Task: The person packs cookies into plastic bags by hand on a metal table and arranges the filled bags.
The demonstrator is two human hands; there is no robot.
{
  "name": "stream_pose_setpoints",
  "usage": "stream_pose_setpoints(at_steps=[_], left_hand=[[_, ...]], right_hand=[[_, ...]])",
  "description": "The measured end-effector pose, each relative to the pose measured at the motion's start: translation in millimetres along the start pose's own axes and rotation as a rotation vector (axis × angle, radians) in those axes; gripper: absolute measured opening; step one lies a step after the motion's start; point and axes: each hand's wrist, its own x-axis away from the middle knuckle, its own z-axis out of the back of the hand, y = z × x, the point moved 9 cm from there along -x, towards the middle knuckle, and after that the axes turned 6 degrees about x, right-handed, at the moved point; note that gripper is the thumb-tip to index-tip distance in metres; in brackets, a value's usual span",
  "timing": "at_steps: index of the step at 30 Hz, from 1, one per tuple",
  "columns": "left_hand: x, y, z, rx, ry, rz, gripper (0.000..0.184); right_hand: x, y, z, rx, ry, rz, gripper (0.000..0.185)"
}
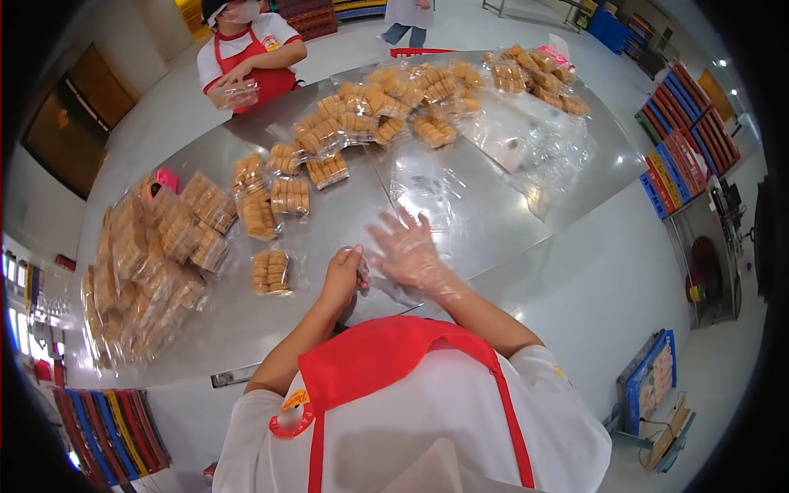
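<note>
My left hand (344, 274) is closed over the near edge of the metal table, with thumb and fingers pressed together. A piece of thin clear plastic (383, 289) hangs from its fingers towards my right wrist; I cannot tell whether it is a bag or a loose glove. My right hand (411, 252) wears a clear plastic glove, fingers spread and palm down, holding nothing. Just beyond its fingertips lie flat clear bags (423, 193). Left of my left hand sits a clear pack of round biscuits (271, 273), apart from it.
Stacked biscuit packs (148, 255) are heaped at the left; more packs (362, 115) spread across the far side. Clear plastic sheets (526, 135) lie at the right. A pink tape dispenser (164, 179) stands by the left heap. A co-worker (251, 57) stands across the metal table (345, 218).
</note>
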Motion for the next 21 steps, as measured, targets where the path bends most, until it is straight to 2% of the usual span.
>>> stream_pose_setpoints(at_steps=[1, 3, 6, 8, 10, 14, 15, 17, 18, 20, 21], left_hand=[[-2.2, 4.6, -6.3, -0.109, -0.062, -0.054, 0.025], [4.8, 20.8, -0.1, -0.189, -0.013, -0.140, 0.026], [36.1, 76.8, 9.1, -0.418, 0.123, -0.348, 0.024], [52.1, 104.9, 17.4, -0.512, 0.099, -0.450, 0.021], [73.1, 135.2, 9.7, -0.555, 0.061, -0.581, 0.019], [130.0, 210.5, 12.9, -0.521, 0.278, -0.907, 0.014], [138.3, 224.2, 9.3, -0.532, 0.243, -0.978, 0.010], [156.7, 247.3, 1.3, -0.548, 0.178, -1.122, 0.006], [168.2, 255.1, -13.6, -0.753, 0.183, -1.178, 0.008], [187.5, 261.7, -50.4, -1.170, 0.200, -1.267, 0.015], [189.5, 259.5, -65.3, -1.180, 0.108, -1.240, 0.016]], right_hand=[[-2.0, 5.9, -15.3, -0.005, -0.084, -0.049, 0.065], [-4.0, 25.5, -49.9, -0.017, -0.247, -0.145, 0.064], [0.1, 64.1, -36.2, -0.003, -0.260, -0.266, 0.066], [5.6, 87.9, -29.2, 0.012, -0.237, -0.333, 0.063], [4.6, 116.0, -29.9, -0.007, -0.209, -0.387, 0.061], [8.4, 161.3, -24.1, 0.007, -0.179, -0.528, 0.059], [6.7, 169.1, -27.1, -0.018, -0.177, -0.540, 0.061], [11.1, 174.6, -13.3, 0.014, -0.143, -0.649, 0.064], [11.4, 175.0, -4.1, 0.030, -0.124, -0.699, 0.066], [-0.2, 136.3, 28.1, -0.118, 0.184, -0.471, 0.069], [0.5, 111.4, 45.3, -0.193, 0.327, -0.354, 0.072]])
